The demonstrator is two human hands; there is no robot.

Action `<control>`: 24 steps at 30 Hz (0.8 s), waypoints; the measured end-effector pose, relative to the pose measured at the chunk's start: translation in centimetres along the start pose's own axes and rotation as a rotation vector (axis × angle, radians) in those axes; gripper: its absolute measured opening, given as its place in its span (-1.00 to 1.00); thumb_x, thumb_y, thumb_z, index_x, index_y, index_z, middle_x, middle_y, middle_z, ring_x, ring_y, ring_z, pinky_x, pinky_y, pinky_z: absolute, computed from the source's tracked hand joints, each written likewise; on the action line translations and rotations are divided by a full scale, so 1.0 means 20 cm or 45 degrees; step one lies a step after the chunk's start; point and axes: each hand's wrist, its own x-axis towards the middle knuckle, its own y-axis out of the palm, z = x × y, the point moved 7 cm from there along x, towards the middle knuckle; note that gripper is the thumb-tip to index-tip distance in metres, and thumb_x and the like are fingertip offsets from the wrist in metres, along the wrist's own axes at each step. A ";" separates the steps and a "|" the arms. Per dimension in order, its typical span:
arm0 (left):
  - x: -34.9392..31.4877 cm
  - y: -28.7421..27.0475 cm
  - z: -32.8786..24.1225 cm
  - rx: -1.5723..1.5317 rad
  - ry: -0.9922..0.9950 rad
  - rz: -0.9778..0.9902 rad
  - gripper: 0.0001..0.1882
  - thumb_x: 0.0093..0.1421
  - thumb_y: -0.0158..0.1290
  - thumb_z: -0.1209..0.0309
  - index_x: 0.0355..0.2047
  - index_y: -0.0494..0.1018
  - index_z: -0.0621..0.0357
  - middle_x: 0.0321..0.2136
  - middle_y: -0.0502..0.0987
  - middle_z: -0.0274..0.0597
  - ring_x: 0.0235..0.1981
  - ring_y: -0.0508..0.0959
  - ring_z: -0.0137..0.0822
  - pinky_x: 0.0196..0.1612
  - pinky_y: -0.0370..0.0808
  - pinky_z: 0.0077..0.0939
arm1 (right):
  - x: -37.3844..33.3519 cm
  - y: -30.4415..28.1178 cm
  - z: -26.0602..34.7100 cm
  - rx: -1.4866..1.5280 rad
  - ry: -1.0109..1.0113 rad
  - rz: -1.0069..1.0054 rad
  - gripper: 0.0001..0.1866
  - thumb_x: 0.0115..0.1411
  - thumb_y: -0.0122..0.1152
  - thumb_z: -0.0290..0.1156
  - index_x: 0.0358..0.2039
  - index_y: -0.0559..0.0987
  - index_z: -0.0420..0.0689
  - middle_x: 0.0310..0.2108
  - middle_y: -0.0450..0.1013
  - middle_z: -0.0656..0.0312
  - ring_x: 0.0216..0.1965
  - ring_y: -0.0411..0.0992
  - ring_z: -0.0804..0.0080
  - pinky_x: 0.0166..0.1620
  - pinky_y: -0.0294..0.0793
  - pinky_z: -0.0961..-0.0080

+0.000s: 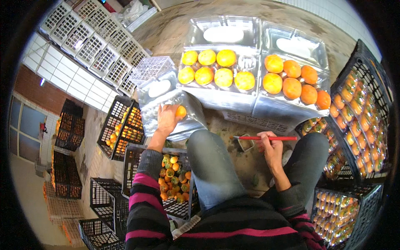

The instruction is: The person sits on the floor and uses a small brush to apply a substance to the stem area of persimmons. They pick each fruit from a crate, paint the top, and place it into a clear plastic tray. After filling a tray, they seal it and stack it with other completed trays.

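My left hand [167, 119] reaches into the clear plastic clamshell tray [193, 112] at the left. Its fingers are closed against an orange persimmon [181, 111], which shows at the hand's right side; the fingertips are partly hidden. Between my fingers and thumb, my right hand [271, 148] holds a paintbrush [283, 138] with a red handle level above the floor. The brush's tip points left, close to a small square dish [246, 143]. Ahead of me, two open clear trays hold rows of persimmons [223, 77], with a bare spot in the middle tray's back row.
A black crate [193, 200] of loose persimmons with green tops stands by my left leg. To the right, black crates [362, 54] hold packed trays of fruit. More crates [100, 191] stand at the left, and white crates [93, 50] are stacked at the far left.
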 end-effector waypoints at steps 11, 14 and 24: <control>0.01 0.00 -0.01 -0.028 0.081 -0.110 -0.50 -0.18 0.22 0.40 -0.14 0.42 0.11 -0.23 0.49 -0.09 -0.11 0.39 -0.08 0.04 0.23 -0.18 | -0.01 -0.04 0.04 0.009 -0.042 -0.014 -0.79 0.21 0.00 -0.35 -0.37 0.52 -0.23 -0.59 0.42 0.34 -0.58 0.32 0.70 -0.52 0.31 0.70; 0.00 -0.01 -0.03 -0.046 0.101 -0.137 -0.52 -0.21 0.21 0.45 -0.18 0.43 0.13 -0.24 0.50 -0.08 -0.14 0.41 -0.06 -0.01 0.28 -0.27 | -0.01 -0.05 0.03 0.038 -0.030 -0.021 -0.79 0.21 0.01 -0.35 -0.37 0.52 -0.23 -0.59 0.42 0.35 -0.59 0.31 0.70 -0.53 0.31 0.70; 0.25 -0.84 -0.30 -0.487 0.135 -0.639 -0.80 0.10 -0.04 0.47 -0.27 0.49 0.19 -0.32 0.51 0.00 -0.25 0.50 -0.04 -0.19 0.41 -0.28 | -0.01 -0.03 0.04 0.065 -0.052 -0.005 -0.79 0.22 0.00 -0.36 -0.39 0.51 -0.25 -0.60 0.40 0.34 -0.59 0.30 0.71 -0.53 0.30 0.71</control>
